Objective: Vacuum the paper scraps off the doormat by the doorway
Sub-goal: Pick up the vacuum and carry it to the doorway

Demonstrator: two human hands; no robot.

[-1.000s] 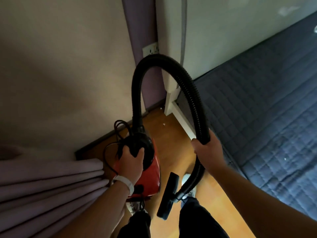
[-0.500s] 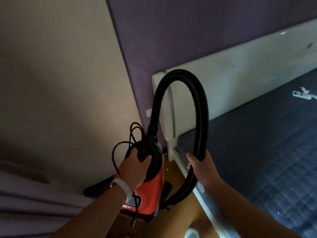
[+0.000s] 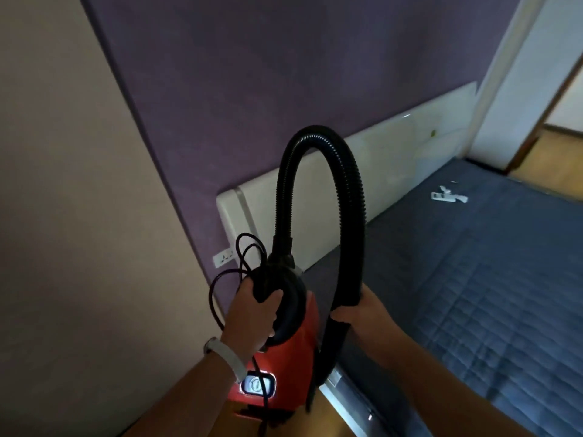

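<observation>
Lifted higher, red vacuum (image 3: 298, 345) gripped by left hand (image 3: 252, 315), its looping black hose (image 3: 353, 190) by right hand (image 3: 362, 312).

Dim, soft, motion-blurred room; daylight from far right doorway (image 3: 561, 99); wide-angle bowing.

A bedroom in a home is shown. A bed is seen from 3 to 5 o'clock: its mattress (image 3: 473, 294) is covered in dark blue quilted fabric, and a long white headboard (image 3: 394, 159) is set against a purple wall (image 3: 284, 74) at 12 o'clock. A plain beige wall (image 3: 63, 184) is joined to it at 9 o'clock. A white wall socket (image 3: 223, 258) is fixed low on the purple wall, just left of the headboard's end. A doorway (image 3: 564, 99) is seen at 2 o'clock, with a light wooden floor (image 3: 552, 159) beyond the bed. The domestic setting is also suggested by a small red vacuum cleaner (image 3: 296, 351) with a black hose (image 3: 350, 190), seen at 6 o'clock.
</observation>
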